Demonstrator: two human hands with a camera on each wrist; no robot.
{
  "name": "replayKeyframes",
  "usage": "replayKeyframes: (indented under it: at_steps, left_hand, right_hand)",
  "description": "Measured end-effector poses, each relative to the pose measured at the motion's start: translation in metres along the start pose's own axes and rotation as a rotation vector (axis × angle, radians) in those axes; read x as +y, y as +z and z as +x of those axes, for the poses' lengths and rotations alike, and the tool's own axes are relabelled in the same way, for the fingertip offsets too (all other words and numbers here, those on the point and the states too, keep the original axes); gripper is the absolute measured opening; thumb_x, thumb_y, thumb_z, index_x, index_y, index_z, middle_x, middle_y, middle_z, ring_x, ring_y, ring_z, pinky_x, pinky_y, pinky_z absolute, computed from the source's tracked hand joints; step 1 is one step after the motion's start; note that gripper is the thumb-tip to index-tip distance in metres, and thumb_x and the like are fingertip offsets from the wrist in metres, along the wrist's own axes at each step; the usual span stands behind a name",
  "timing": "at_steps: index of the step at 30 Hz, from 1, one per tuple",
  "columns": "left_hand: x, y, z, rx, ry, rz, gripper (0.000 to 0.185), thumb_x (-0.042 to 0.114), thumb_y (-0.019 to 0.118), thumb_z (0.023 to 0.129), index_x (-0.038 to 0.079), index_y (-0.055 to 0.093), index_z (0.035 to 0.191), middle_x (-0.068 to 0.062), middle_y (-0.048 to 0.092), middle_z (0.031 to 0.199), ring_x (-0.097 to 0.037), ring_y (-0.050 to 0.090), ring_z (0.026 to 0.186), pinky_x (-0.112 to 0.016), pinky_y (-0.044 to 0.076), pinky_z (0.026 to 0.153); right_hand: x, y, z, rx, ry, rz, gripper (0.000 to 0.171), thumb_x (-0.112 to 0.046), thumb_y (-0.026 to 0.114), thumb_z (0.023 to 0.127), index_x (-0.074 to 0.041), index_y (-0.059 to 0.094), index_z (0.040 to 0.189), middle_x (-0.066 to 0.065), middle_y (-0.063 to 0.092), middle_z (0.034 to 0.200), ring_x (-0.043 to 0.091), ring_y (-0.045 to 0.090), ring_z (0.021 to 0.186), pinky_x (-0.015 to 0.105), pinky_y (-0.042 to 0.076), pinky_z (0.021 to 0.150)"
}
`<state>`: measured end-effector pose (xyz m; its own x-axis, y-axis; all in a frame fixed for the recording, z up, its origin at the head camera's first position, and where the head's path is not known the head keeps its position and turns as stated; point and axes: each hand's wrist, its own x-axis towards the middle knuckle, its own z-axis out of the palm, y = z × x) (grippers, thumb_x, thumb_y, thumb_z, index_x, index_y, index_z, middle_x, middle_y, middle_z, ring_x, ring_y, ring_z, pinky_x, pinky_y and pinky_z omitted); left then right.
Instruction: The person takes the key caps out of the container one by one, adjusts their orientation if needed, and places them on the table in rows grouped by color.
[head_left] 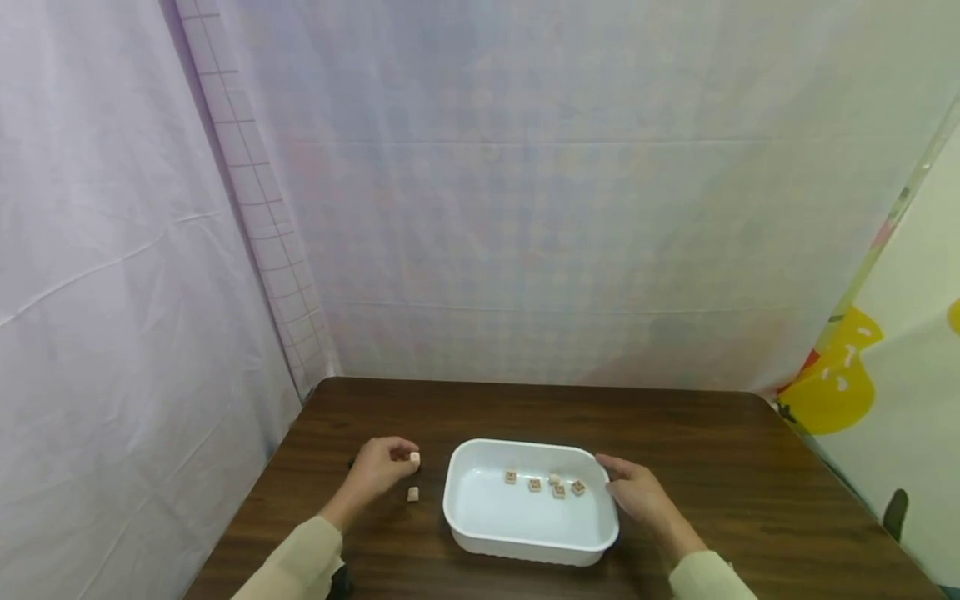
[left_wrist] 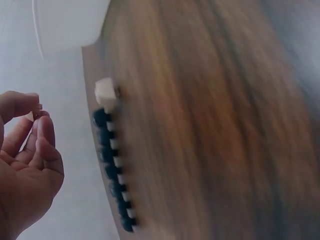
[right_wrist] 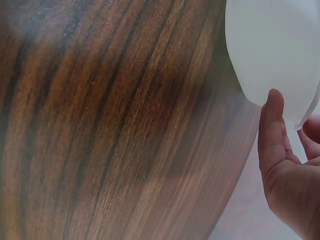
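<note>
Nearest, the white tray (head_left: 525, 548) is flanked by 2 pale sleeves, the left sleeve (head_left: 303, 550) low on its left and the right sleeve (head_left: 708, 575) low on its right. At the tray's right end, its rim is held by the right hand (head_left: 641, 496); in the right wrist view the grip is seen closed about the edge, with 1 digit laid against the outer wall. To the left of the tray, well apart from its wall, 1 loose block (head_left: 413, 494) is set on the worktop (head_left: 675, 433). Inside the tray, toward its far side and mostly right of its middle, 5 small blocks (head_left: 558, 492) are gathered; dark marks are shown on the tops of 4. Left of the tray, slightly beyond the loose block, 1 held block (head_left: 415, 457) is pinched between thumb and fingertips in the grip of the left hand (head_left: 378, 467). In the left wrist view, a row of dark rounded pieces (left_wrist: 112, 171) is seen apart from the tray, blurred. Beyond the tray, the worktop's far edge is backed by a pale curtain (head_left: 525, 208); far to the tray's right, a yellow shape (head_left: 832, 396) is displayed on a white surface.
</note>
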<state>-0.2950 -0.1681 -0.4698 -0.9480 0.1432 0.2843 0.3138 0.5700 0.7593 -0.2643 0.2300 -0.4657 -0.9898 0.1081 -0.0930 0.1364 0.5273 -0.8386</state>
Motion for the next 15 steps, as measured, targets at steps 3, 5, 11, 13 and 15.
replayKeyframes:
  at_steps: [3, 5, 11, 13, 15]
  left_hand:
    - [-0.009, -0.005, -0.004, -0.003, 0.003, 0.020, 0.016, 0.003, 0.076, 0.078, 0.000, 0.073, 0.093, -0.002, 0.069, 0.081, -0.017, 0.064, 0.077, -0.033, 0.052, 0.071]
    - [-0.014, -0.007, -0.007, -0.015, -0.003, 0.022, 0.015, 0.002, 0.077, 0.077, -0.001, 0.072, 0.091, -0.001, 0.068, 0.080, -0.015, 0.062, 0.075, -0.032, 0.051, 0.069]
    - [-0.027, -0.012, -0.014, -0.091, -0.044, 0.012, 0.014, 0.003, 0.078, 0.075, 0.000, 0.072, 0.087, 0.000, 0.065, 0.075, -0.012, 0.056, 0.070, -0.028, 0.047, 0.064]
    - [-0.031, -0.012, -0.016, -0.122, -0.050, 0.013, 0.013, 0.002, 0.078, 0.075, 0.000, 0.072, 0.086, 0.001, 0.063, 0.074, -0.012, 0.054, 0.069, -0.028, 0.046, 0.063]
    - [-0.035, -0.013, -0.018, -0.152, -0.050, 0.022, 0.012, 0.002, 0.077, 0.075, 0.000, 0.072, 0.086, 0.002, 0.062, 0.073, -0.012, 0.053, 0.068, -0.028, 0.045, 0.061]
  right_hand:
    - [-0.001, 0.001, 0.000, -0.005, 0.007, -0.001, 0.057, 0.005, 0.056, 0.079, 0.006, 0.054, 0.136, 0.032, 0.054, 0.133, 0.035, 0.057, 0.107, 0.040, 0.053, 0.083]
    - [-0.002, 0.001, 0.000, -0.007, 0.012, -0.004, 0.057, 0.005, 0.056, 0.079, 0.006, 0.054, 0.136, 0.033, 0.053, 0.133, 0.036, 0.057, 0.108, 0.041, 0.053, 0.083]
    - [-0.001, 0.000, 0.000, -0.007, 0.002, 0.001, 0.056, 0.005, 0.056, 0.080, 0.006, 0.054, 0.136, 0.032, 0.053, 0.133, 0.036, 0.057, 0.108, 0.039, 0.053, 0.083]
    - [-0.001, 0.000, -0.001, -0.008, -0.001, -0.002, 0.056, 0.005, 0.056, 0.080, 0.006, 0.054, 0.136, 0.032, 0.054, 0.133, 0.035, 0.057, 0.107, 0.039, 0.053, 0.082]
    - [-0.001, -0.001, -0.001, -0.013, 0.001, 0.003, 0.056, 0.005, 0.056, 0.081, 0.007, 0.053, 0.137, 0.032, 0.053, 0.133, 0.035, 0.057, 0.106, 0.039, 0.053, 0.082]
